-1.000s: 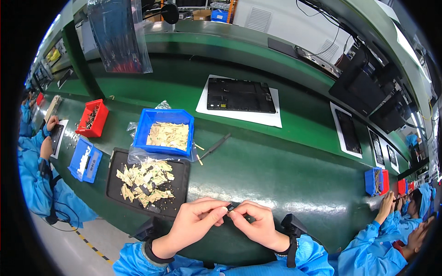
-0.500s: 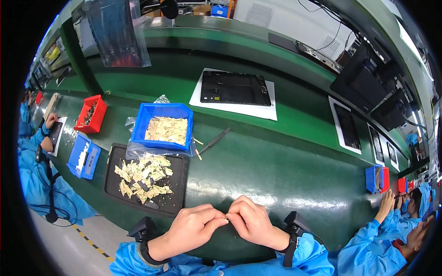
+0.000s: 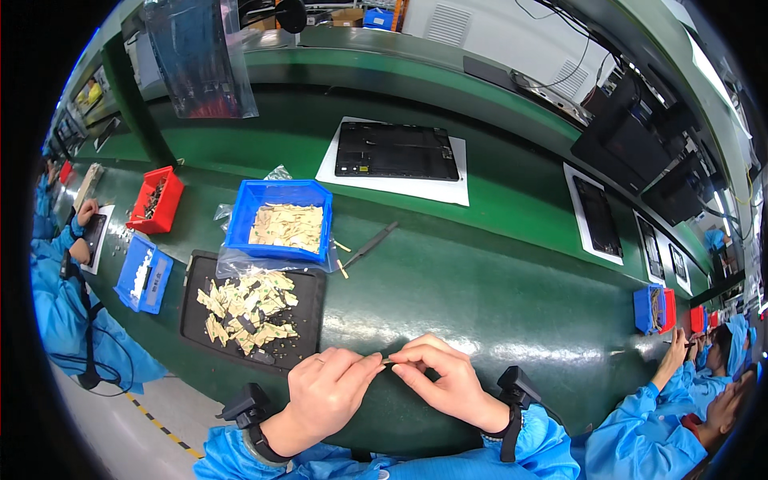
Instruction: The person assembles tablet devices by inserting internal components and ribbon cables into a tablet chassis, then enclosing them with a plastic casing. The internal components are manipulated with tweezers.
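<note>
Near the front edge of the green bench, my left hand (image 3: 330, 392) and my right hand (image 3: 448, 380) meet, fingertips pinched together. Between them shows a small pale strip (image 3: 387, 362), mostly hidden by the fingers. Just left and beyond lies a black tray (image 3: 194, 308) with a loose heap of cream and green paper-like strips (image 3: 246, 308) and small dark bits. Behind it stands a blue bin (image 3: 234, 228) with more cream strips (image 3: 286, 227), resting on clear plastic film. Tweezers (image 3: 372, 244) with dark handles lie right of the bin.
A black tablet-like panel (image 3: 396, 150) lies on a white sheet (image 3: 336, 164) along the far green strip. To the left are a red bin (image 3: 166, 200) and a smaller blue bin (image 3: 152, 280). Co-workers in blue sit at both sides (image 3: 80, 312). A plastic bag (image 3: 200, 68) hangs above.
My fingers have shifted: the right hand is flatter, the left raised slightly, and the strip shows more between them. The panel and its sheet at the back have slid left.
</note>
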Motion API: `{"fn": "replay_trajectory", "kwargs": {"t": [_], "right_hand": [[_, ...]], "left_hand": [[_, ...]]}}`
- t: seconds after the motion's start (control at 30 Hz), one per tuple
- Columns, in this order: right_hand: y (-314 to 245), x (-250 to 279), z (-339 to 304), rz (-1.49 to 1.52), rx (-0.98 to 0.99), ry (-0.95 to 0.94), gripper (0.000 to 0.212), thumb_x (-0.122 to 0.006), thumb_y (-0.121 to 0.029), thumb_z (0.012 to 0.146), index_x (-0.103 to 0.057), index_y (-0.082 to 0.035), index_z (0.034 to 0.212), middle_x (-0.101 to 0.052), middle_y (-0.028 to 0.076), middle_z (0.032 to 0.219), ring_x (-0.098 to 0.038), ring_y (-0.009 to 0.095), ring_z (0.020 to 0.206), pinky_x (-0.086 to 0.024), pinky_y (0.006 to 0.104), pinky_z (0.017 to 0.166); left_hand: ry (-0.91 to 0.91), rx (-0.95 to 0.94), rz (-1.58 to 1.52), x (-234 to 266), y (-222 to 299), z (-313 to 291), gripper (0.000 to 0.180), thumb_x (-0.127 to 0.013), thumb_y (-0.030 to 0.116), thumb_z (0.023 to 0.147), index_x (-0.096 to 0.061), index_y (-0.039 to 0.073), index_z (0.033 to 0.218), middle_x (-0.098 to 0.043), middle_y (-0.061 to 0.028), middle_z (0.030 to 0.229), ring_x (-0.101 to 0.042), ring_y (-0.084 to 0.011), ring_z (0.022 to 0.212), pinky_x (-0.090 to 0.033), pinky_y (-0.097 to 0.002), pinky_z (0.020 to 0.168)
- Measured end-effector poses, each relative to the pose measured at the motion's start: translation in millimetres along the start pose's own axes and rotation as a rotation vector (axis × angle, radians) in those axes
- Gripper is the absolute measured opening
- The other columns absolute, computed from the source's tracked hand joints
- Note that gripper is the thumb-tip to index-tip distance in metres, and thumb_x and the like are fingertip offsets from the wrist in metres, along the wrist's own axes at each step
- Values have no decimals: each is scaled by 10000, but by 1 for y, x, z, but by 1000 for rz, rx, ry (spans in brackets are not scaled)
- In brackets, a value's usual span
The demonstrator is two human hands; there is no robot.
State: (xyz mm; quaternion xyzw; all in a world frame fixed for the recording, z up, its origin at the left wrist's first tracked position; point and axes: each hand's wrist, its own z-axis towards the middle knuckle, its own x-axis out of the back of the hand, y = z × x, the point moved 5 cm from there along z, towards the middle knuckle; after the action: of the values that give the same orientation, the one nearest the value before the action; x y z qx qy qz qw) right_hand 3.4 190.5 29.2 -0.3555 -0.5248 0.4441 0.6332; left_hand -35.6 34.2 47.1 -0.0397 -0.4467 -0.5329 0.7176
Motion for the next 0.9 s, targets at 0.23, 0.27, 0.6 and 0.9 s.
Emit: {"fn": "replay_trajectory", "kwargs": {"t": [0.23, 0.27, 0.6, 0.9], "right_hand": [[1, 0, -1, -3, -3, 26, 122, -679, -33, 848, -668, -13, 968, -620, 59, 891, -590, 117, 714, -484, 248, 606], [2, 1, -1, -4, -4, 27, 122, -679, -33, 848, -668, -13, 968, -620, 59, 891, -590, 117, 714, -484, 248, 606], [-3, 2, 5, 16, 4, 64, 93, -688, -18, 821, -650, 0, 905, -613, 58, 872, -598, 107, 702, -491, 241, 611], [-15, -9, 27, -12, 88, 22, 91, -697, -14, 808, -642, 3, 879, -619, 62, 860, -623, 107, 691, -507, 235, 611]], "left_hand": [[35, -78, 212, 2, 7, 2, 243, -722, 118, 681, -720, 103, 923, -579, 21, 773, -542, -121, 590, -403, -253, 488], [35, -101, 265, 2, 8, 2, 263, -714, 120, 680, -725, 112, 942, -578, 23, 782, -536, -115, 592, -393, -249, 484], [-27, 276, -366, -4, -6, 4, 201, -753, 35, 731, -705, 35, 926, -620, -61, 774, -564, -155, 581, -454, -273, 513], [-82, 282, -469, -1, -23, 16, 86, -654, 23, 844, -623, -7, 919, -608, -98, 750, -583, -189, 611, -453, -286, 545]]}}
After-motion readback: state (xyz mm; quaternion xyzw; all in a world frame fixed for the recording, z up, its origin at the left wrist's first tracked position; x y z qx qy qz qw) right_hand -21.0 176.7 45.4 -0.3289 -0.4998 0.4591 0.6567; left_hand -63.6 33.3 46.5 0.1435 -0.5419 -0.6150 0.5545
